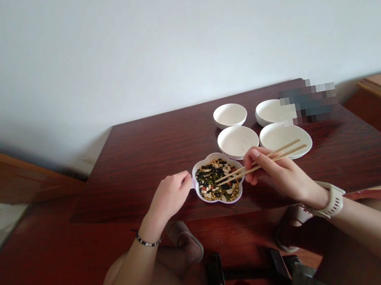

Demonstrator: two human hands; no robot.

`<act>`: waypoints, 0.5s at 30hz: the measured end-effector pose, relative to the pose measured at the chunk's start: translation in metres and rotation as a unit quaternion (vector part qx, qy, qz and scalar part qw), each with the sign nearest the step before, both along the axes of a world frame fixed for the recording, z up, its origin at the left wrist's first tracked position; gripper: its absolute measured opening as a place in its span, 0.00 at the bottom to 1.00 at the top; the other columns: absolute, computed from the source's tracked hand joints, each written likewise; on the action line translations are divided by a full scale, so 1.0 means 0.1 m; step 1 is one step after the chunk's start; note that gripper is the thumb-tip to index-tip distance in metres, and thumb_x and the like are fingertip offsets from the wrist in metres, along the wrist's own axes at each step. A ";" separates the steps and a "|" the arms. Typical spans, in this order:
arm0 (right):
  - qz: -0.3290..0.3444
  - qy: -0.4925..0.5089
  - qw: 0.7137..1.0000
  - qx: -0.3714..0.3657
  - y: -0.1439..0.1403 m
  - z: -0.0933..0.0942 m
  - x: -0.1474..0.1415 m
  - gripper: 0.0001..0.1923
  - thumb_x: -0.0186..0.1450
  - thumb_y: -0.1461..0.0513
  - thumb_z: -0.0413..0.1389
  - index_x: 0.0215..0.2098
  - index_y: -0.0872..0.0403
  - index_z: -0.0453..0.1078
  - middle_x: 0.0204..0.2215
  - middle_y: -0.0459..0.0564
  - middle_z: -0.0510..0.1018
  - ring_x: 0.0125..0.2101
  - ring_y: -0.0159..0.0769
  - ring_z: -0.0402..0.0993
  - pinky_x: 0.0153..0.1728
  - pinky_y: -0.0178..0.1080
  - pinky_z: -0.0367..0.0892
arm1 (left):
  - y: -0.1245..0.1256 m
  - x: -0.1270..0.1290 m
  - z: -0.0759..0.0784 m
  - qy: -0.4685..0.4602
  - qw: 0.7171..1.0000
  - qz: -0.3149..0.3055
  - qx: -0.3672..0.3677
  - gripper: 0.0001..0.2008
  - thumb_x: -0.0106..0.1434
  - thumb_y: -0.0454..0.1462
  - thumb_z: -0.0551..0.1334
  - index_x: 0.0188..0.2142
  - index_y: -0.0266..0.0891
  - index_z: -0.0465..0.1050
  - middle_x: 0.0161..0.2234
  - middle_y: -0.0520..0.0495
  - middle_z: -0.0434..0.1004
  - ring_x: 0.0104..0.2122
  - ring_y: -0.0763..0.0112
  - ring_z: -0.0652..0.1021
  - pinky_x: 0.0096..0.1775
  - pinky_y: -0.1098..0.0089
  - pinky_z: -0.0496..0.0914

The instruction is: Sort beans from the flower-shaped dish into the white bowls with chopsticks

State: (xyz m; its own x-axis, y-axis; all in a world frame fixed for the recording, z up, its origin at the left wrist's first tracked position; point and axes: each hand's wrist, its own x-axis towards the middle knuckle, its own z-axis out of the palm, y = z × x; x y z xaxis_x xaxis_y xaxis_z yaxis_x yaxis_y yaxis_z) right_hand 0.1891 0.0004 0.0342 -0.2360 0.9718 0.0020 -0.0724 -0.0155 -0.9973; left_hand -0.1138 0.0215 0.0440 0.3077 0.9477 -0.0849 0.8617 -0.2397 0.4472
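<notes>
We find the flower-shaped dish (222,198) of mixed beans at the near edge of the tabletop (151,169), between both hands. Our left hand (171,196) is loosely curled, fingertips touching the dish's left rim and gripping nothing else. Our right hand (277,170), closed around a pair of chopsticks (263,161), sits just right of the dish, with the tips resting over the beans. Four empty white bowls (236,141) stand behind the dish, to its right. A watch (331,201) is on the right wrist, a bracelet (147,242) on the left.
</notes>
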 end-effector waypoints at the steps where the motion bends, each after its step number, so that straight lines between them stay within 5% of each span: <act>1: -0.003 0.000 1.000 -0.001 0.00 0.01 0.00 0.23 0.77 0.44 0.52 0.37 0.53 0.73 0.28 0.49 0.77 0.29 0.35 0.76 0.33 0.37 0.74 | 0.00 0.00 0.00 0.000 1.000 -0.001 0.001 0.17 0.76 0.39 0.51 0.28 0.40 0.63 0.26 0.51 0.74 0.26 0.71 0.71 0.33 0.66 0.53; 15: 0.009 0.001 1.000 -0.001 0.01 -0.03 0.02 0.22 0.77 0.45 0.53 0.38 0.53 0.74 0.30 0.48 0.78 0.30 0.34 0.77 0.33 0.37 0.75 | 0.01 0.01 -0.02 0.001 1.000 -0.002 0.002 0.17 0.76 0.39 0.51 0.27 0.41 0.61 0.25 0.51 0.72 0.26 0.71 0.70 0.33 0.65 0.52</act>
State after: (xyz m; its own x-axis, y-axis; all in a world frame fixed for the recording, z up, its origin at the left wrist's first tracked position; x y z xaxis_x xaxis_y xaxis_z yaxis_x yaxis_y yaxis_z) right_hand 0.1910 0.0012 0.0312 -0.2538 0.9673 0.0005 -0.0747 -0.0191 -0.9970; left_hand -0.1125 0.0221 0.0424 0.3116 0.9468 -0.0809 0.8612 -0.2455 0.4451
